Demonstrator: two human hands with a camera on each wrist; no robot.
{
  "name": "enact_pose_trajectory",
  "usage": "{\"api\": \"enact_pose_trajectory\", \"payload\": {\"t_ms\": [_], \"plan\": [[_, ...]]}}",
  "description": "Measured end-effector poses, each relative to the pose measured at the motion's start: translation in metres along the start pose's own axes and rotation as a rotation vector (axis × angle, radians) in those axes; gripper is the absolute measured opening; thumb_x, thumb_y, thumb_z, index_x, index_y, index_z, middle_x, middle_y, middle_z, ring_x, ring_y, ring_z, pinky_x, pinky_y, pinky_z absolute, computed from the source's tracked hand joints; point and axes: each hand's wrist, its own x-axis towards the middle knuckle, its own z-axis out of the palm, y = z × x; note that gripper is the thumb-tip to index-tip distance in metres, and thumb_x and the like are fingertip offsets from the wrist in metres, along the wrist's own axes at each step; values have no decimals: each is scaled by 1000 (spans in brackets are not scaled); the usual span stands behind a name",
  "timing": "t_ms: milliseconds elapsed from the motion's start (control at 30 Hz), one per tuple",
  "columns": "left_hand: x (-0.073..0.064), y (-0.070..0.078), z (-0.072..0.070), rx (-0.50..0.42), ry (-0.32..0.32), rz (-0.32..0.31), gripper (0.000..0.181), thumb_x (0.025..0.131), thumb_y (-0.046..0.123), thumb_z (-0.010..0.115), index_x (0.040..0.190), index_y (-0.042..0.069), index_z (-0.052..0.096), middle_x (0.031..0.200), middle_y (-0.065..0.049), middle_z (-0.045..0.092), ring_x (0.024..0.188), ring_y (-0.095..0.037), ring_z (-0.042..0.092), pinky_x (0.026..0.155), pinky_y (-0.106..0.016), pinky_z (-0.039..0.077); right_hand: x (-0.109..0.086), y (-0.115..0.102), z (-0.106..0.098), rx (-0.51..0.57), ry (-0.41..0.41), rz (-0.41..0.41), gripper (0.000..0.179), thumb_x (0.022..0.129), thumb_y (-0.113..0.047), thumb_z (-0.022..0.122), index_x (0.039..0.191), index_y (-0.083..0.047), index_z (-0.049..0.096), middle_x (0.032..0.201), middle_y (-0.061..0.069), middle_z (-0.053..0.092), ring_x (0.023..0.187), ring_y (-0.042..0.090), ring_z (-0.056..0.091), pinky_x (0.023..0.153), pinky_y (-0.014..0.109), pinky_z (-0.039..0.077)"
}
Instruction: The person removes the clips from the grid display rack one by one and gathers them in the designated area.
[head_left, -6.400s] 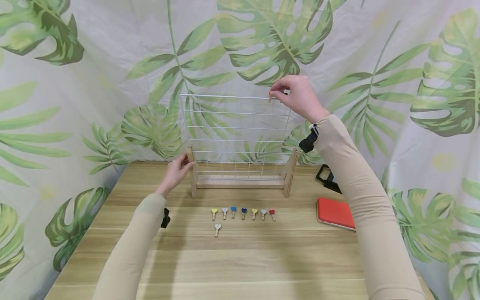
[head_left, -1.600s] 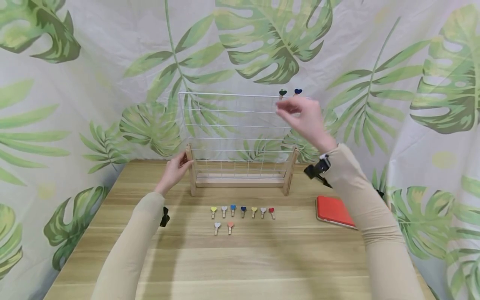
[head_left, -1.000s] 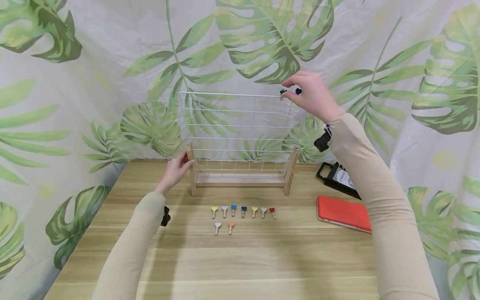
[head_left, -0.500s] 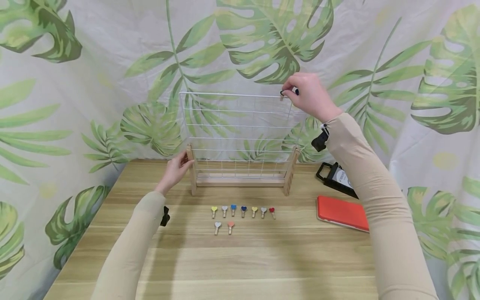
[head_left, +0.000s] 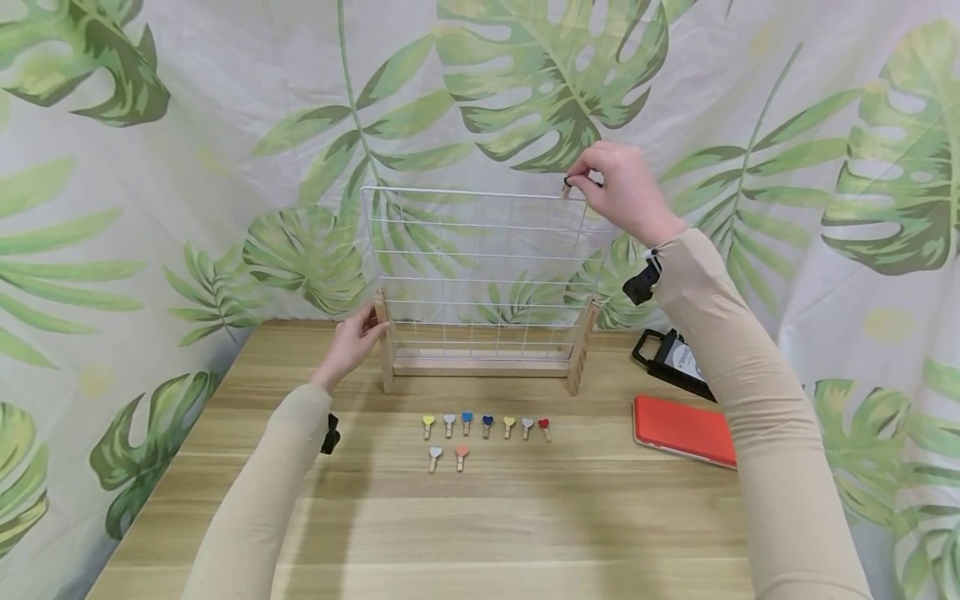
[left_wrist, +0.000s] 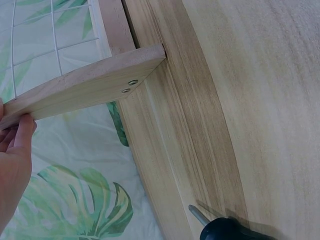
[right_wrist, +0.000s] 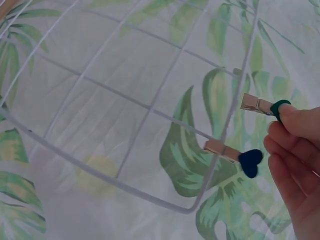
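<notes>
My left hand (head_left: 351,343) grips the left wooden upright (left_wrist: 95,82) of a stand holding a white wire grid (head_left: 480,254). Up at the grid's top right, my right hand (head_left: 622,187) pinches a wooden clothespin with a green heart (right_wrist: 281,109) between thumb and fingers. Its mouth sits just off the wire in the right wrist view. A dark blue heart clothespin (right_wrist: 250,162) stays clipped on the wire near the corner; in the head view the hand hides most of it. On the table lie several heart clothespins in a row, with a white one (head_left: 435,458) and an orange one (head_left: 461,457) in front.
A red flat case (head_left: 682,429) lies at the right, with a black case with a handle (head_left: 675,362) behind it, partly covered by the right sleeve. A pointed metal tool with a dark handle (left_wrist: 220,229) shows in the left wrist view. A leaf-print curtain hangs behind.
The orange clothespin went from the top wire to the table. My right hand then rose back to the green clothespin, pinched it and eased it off the wire. The left hand stayed put.
</notes>
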Motion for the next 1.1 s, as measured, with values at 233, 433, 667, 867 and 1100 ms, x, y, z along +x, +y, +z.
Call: {"api": "enact_pose_trajectory", "payload": {"t_ms": [233, 433, 667, 867, 1100], "plan": [[0, 0, -1, 17, 10, -6, 47, 104, 22, 53, 140, -6, 45, 136, -32, 55, 130, -44, 53, 109, -52, 49, -2, -7, -3, 31, 38, 3, 12, 95, -7, 65, 96, 1, 74, 94, 16, 73, 87, 26, 68, 79, 33, 55], [0, 1, -1, 19, -3, -7, 47, 104, 22, 53, 142, -5, 44, 136, -31, 55, 130, -44, 53, 109, -52, 49, -16, -14, 3, 50, 96, -37, 11, 94, -6, 66, 98, 2, 74, 93, 17, 73, 84, 28, 66, 77, 41, 57], [0, 1, 0, 2, -6, -16, 49, 104, 21, 52, 144, -6, 42, 139, -32, 52, 132, -44, 51, 111, -52, 47, -37, -28, 10, 100, 101, -110, 8, 93, -4, 67, 97, 1, 73, 91, 15, 73, 84, 27, 65, 74, 33, 52], [0, 1, 1, 5, 3, -16, 47, 104, 22, 52, 142, -6, 44, 138, -32, 53, 131, -44, 51, 111, -52, 47, -60, -39, 25, 140, 43, -113, 7, 91, -2, 69, 96, 1, 73, 91, 15, 73, 86, 27, 68, 82, 40, 58], [0, -1, 3, 27, 24, 18, 45, 104, 22, 51, 137, -8, 47, 134, -34, 54, 127, -46, 53, 107, -53, 50, -93, -42, 62, 175, -41, -129, 7, 88, -1, 72, 94, 1, 72, 90, 13, 74, 82, 24, 70, 75, 36, 62]]}}
